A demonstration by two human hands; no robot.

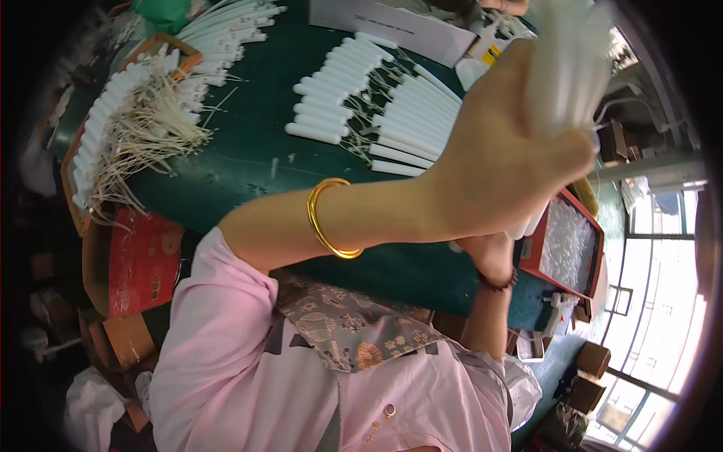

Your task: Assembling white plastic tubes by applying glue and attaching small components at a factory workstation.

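My left hand (pixel 489 162), with a gold bangle on its wrist, is raised at the upper right and closed round a bundle of translucent whitish tubes (pixel 568 68). Motion blurs the bundle. Below and partly behind it is my right hand (pixel 489 256), wearing a dark bead bracelet; most of its fingers are hidden. White tube ends (pixel 529 224) show at both sides of that hand, which looks closed on them. On the green table beyond my left forearm lie two rows of white tubes (pixel 320 120) with thin wires (pixel 361 113) between them.
At the left, many white tubes (pixel 113 113) with pale wires (pixel 169 124) fill a wooden tray. A white box (pixel 399 29) stands at the far side. A red box (pixel 565 241) of clear plastic pieces sits at the right. Another person's hand (pixel 506 6) shows at the top.
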